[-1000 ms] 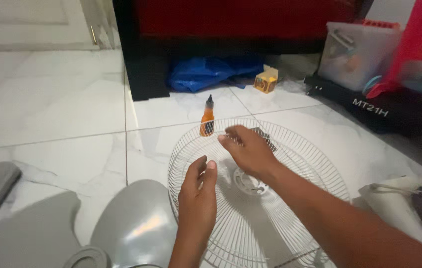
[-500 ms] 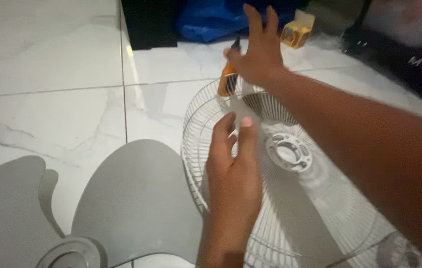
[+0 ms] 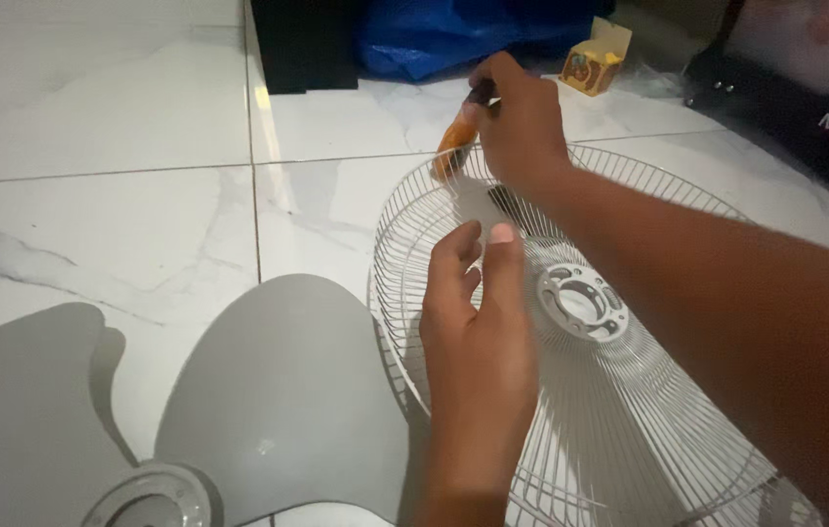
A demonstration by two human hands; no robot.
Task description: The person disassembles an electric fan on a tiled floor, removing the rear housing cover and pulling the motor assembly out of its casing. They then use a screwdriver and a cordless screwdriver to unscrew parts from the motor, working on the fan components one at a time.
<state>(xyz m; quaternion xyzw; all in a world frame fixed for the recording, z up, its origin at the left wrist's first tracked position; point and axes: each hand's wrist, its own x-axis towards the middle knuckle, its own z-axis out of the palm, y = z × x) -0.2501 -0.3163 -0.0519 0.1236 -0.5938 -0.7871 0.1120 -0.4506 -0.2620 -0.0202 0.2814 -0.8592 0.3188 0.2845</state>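
Orange-handled screwdriver [image 3: 460, 144] sits clamped in my right hand [image 3: 522, 122]; my left hand [image 3: 478, 312], fingers loosely curled, holds nothing over the wire fan guard [image 3: 629, 420].

Home floor used as a repair spot. White marble-look floor tiles [image 3: 121, 107] under both hands; blue plastic bag [image 3: 434, 34] and small yellow carton [image 3: 598, 60] beyond the right hand [image 3: 522, 117]; grey fan blade [image 3: 278, 390] left of the left hand [image 3: 478, 322].
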